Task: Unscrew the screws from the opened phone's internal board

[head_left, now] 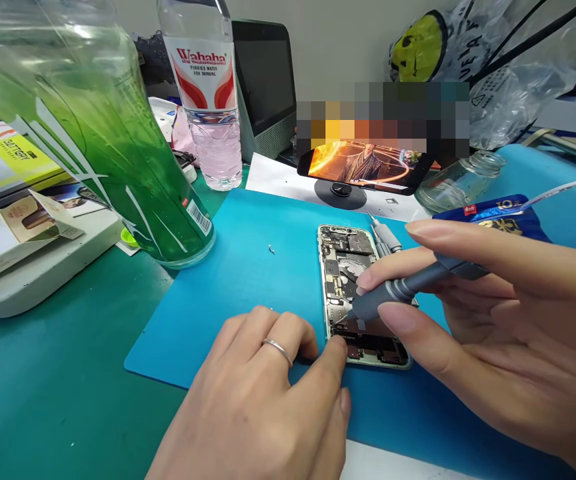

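Observation:
An opened smartphone lies on a blue mat, its circuit boards and inner parts bare. My right hand is closed around a grey precision screwdriver, held at a slant. The screwdriver's thin tip reaches the lower left part of the phone. My left hand, with a ring on one finger, has its fingers curled. Its index fingertip presses on the phone's lower left corner, and the thumb is close to the bottom edge. A second small screwdriver lies past the phone's upper right edge, partly hidden.
Tiny screws lie on the mat. A tall green bottle and a water bottle stand at left. Behind the mat, a phone playing video sits on a stand. A glass jar and a blue packet are at right.

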`<state>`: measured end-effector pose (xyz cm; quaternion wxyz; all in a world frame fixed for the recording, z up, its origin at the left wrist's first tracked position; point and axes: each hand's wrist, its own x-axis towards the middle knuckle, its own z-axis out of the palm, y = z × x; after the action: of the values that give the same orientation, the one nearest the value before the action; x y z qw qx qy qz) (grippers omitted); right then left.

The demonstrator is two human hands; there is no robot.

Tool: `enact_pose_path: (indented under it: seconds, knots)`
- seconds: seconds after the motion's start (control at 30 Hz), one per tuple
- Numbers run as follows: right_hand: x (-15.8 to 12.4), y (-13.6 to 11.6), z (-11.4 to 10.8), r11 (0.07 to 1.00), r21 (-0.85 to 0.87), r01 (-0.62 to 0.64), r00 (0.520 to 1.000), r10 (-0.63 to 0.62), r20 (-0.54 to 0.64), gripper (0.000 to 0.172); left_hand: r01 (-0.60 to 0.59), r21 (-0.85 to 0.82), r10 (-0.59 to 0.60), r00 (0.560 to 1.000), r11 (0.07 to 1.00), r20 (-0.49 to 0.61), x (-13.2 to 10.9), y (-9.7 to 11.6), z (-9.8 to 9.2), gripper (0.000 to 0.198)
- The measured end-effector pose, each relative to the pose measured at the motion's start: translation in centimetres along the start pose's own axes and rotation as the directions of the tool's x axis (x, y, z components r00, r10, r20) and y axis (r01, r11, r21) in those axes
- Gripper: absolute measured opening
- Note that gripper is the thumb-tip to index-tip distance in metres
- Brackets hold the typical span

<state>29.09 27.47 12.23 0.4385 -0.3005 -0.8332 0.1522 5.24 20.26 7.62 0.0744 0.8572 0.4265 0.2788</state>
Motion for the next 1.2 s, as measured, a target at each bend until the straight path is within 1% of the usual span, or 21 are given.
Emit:
enact_pose_path:
  seconds: [0.1,0.3,0.6,0.7,0.93,1.0,1.07,1.1,1.2]
  knots:
    - [0.1,-0.2,-0.1,1.000,-0.008,0.009,1.000,-0.009,0.017,0.077,-0.001,0.000,0.001,1.000,1.000,-0.009,0.0,0.0,0.0,0.030]
    - [-0.1,-0.2,-0.1,0.999,-0.034,-0.017,1.000,0.018,0.022,0.081,-0.014,0.009,0.014,1.000,1.000,-0.019,0.0,0.1,0.0,0.031]
    - [0.0,-0.1,-0.1,0.996,-0.074,0.055,0.998,-0.054,0.013,0.080,-0.008,0.004,0.008,1.000,1.000,-0.029,0.1,0.1,0.0,0.031]
    - [0.1,0.0,0.1,0.995,-0.079,0.054,0.998,-0.053,0.021,0.081,-0.015,0.002,0.015,1.000,1.000,-0.027,0.2,-0.1,0.0,0.032]
    - [0.2,-0.1,-0.2,0.994,-0.067,0.088,0.995,-0.091,-0.033,0.078,-0.021,-0.002,0.021,1.000,1.000,-0.023,-0.3,0.0,-0.1,0.033]
    - [0.1,-0.2,-0.1,0.993,-0.048,0.107,0.992,-0.109,-0.056,0.082,-0.010,-0.002,0.010,1.000,1.000,-0.020,-0.2,0.1,-0.2,0.032]
    - [0.0,-0.4,0.2,0.996,-0.004,0.089,0.993,-0.089,-0.082,0.086,0.003,0.011,-0.002,1.000,1.000,-0.020,-0.1,0.1,-0.2,0.034]
    - [-0.1,-0.6,0.4,0.998,0.023,0.059,0.992,-0.056,-0.112,0.084,0.000,0.019,0.001,1.000,1.000,-0.023,0.0,0.1,-0.1,0.035]
    - [-0.5,-1.0,0.9,0.997,0.061,-0.043,0.977,0.055,-0.207,0.066,-0.005,0.036,0.005,1.000,0.999,-0.021,0.2,0.0,-0.1,0.038]
